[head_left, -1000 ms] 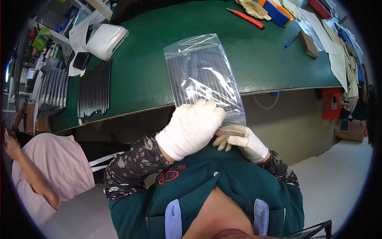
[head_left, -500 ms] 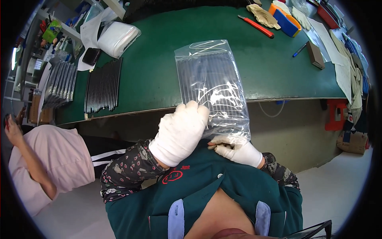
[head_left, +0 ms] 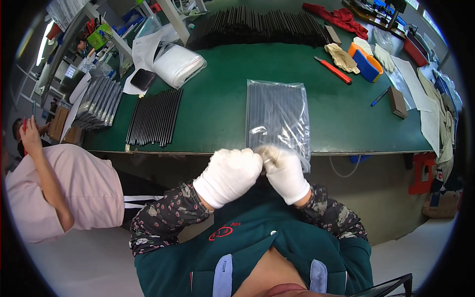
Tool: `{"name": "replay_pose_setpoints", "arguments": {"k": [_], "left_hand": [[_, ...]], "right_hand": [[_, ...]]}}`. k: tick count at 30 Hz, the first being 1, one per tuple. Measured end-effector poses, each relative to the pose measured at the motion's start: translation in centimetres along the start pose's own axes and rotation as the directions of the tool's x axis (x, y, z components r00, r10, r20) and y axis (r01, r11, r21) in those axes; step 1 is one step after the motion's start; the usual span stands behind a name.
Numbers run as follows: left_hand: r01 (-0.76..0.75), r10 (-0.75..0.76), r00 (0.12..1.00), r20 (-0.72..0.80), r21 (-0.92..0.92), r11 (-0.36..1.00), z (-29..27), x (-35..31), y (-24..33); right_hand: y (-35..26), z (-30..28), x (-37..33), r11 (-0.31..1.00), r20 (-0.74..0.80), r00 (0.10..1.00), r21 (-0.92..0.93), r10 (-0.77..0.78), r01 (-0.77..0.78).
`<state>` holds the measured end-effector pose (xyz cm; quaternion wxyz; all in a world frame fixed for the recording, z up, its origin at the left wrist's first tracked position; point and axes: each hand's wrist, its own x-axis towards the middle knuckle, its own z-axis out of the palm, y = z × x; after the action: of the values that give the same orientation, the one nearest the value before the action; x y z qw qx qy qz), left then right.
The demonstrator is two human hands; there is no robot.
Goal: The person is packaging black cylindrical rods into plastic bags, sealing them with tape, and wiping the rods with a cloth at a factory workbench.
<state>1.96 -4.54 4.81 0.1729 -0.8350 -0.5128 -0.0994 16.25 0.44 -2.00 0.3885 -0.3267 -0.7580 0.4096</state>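
My left hand, in a white glove, is just off the near edge of the green table, its fingers curled in together with the knuckles up. My right hand, gloved too, meets it fingertips to fingertips; its fingers are bent and blurred, and I cannot tell whether either hand is pinching film between them. Right there is the near end of the clear plastic bag, filled with dark rods lying side by side; it is flat on the table in front of me, its near end reaching past the edge and partly behind my right hand. To the left I have a row of loose black rods, and beyond it a black phone on white paper, next to a folded stack of clear film. Farther left, filled bags lean in a row. Across the far side lies a long bank of black rods, with a crumpled red cloth at its right. Nearer on that side are a red utility knife, a beige glove, a blue-and-orange band, and a blue pen beside a brown block. A co-worker in a pink top is at my left.
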Motion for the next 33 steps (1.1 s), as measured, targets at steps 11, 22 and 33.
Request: {"name": "replay_pose_setpoints", "arguments": {"k": [11, 22, 33], "left_hand": [[0.016, -0.013, 1.0, 0.025, -0.106, 0.994, 1.6, -4.8, 0.2], [0.449, -0.339, 0.681, 0.649, -0.736, -0.506, 6.3, -7.6, 0.8], [0.442, -0.212, 0.708, 0.673, -0.657, -0.61, 6.2, -4.6, 2.8]], "right_hand": [[1.1, -10.6, -6.0, 0.595, 0.331, 0.636, 0.228, 0.697, -0.771], [1.0, -7.5, -2.4, 0.491, 0.479, 0.6, 0.345, 0.641, -0.8], [0.0, -7.8, -2.4, 0.439, 0.368, 0.628, 0.478, 0.686, -0.761]]}}
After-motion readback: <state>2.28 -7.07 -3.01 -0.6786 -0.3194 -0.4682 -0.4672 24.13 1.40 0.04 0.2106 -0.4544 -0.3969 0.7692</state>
